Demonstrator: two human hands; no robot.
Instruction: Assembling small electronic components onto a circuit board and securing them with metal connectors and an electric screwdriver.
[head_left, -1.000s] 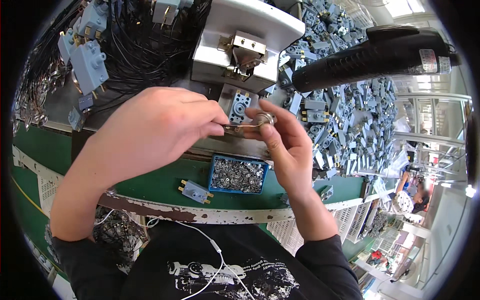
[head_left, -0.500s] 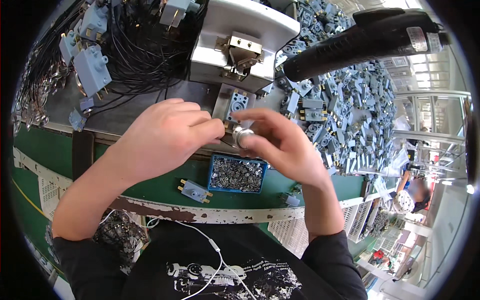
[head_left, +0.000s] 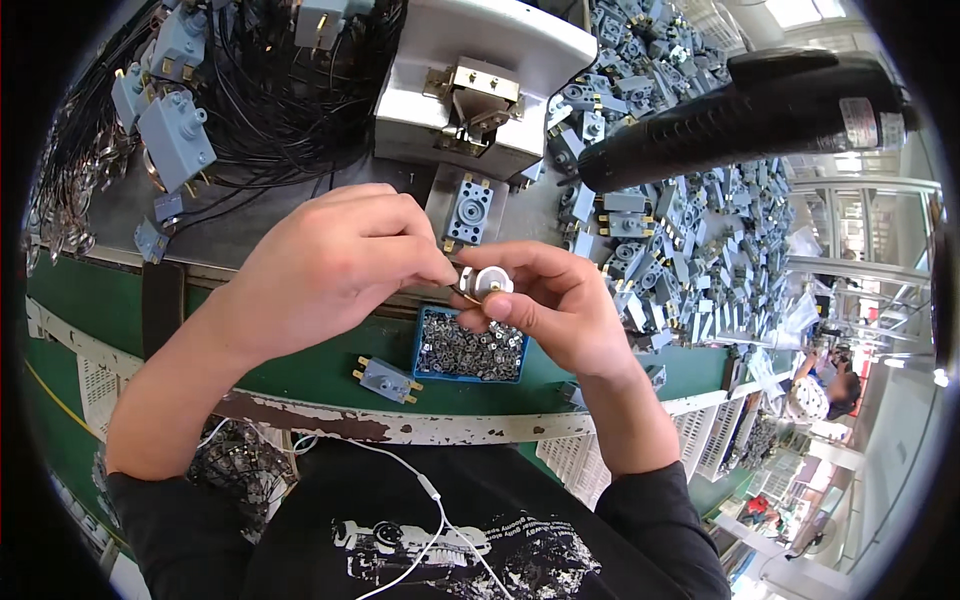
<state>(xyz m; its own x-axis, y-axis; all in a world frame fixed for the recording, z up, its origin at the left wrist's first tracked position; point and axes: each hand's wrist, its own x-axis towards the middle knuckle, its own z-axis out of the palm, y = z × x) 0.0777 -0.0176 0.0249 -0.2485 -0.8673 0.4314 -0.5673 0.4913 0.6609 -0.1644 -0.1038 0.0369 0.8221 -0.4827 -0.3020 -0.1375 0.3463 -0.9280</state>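
A small round silver metal part (head_left: 492, 282) with a disc-shaped face is held between the thumb and fingers of my right hand (head_left: 560, 305). My left hand (head_left: 350, 265) is closed in a pinch at the left side of the same part, where a thin dark strand shows; what exactly its fingertips grip is partly hidden. Just beyond the fingers, a grey block with brass terminals (head_left: 469, 208) lies on a metal plate. Below my hands stands a blue tray (head_left: 418, 372) of small metal pieces. Another grey block (head_left: 386, 380) lies on the green surface left of the tray.
A white metal fixture with a clamp (head_left: 482, 100) stands ahead. From the right, a black power screwdriver (head_left: 720, 120) reaches over a large heap of grey blocks (head_left: 690, 230). Black wires (head_left: 270, 110) and wired grey housings (head_left: 175, 140) crowd the left. A person is far right.
The right hand has shifted slightly down and turned the round part so its disc face shows. Its fingers have drawn away from the block on the plate. My left hand stays beside the part.
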